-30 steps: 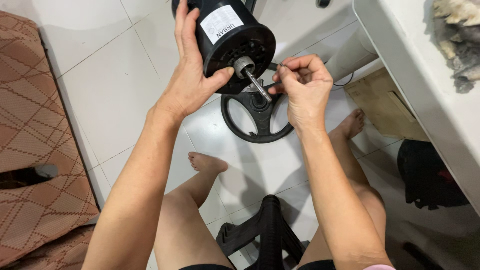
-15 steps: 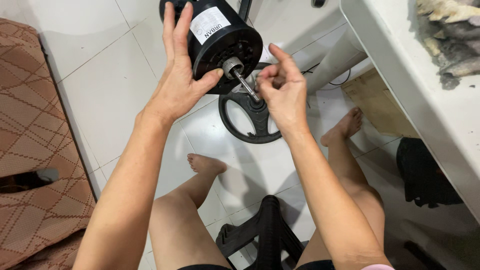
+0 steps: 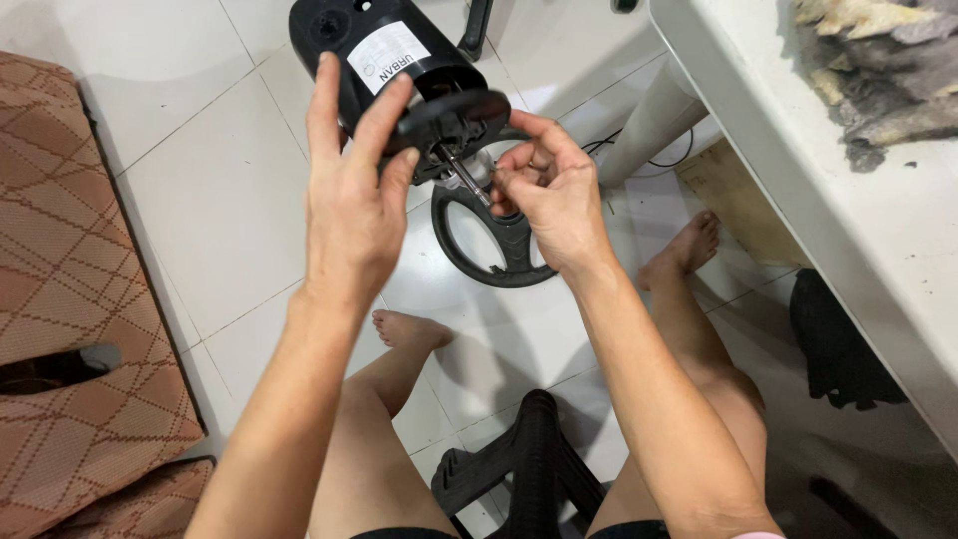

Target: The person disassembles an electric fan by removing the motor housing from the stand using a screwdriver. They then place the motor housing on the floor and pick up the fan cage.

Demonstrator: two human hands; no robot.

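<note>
A black cylindrical fan motor housing with a white label hangs over the floor tiles, its front face tipped downward. A thin metal shaft sticks out of that face. My left hand grips the rim of the housing, fingers spread up its side. My right hand is bunched at the shaft's tip, thumb and fingertips pinched close to it; whether a small part sits between them is hidden.
A black ring-shaped fan base lies on the white floor below the motor. A brown patterned cushion fills the left. A white table with grey dusty fluff stands right; a black stool is between my legs.
The motor housing has tilted so its face points down and away. My left hand shifted over the rim, and my right hand closed in on the shaft tip.
</note>
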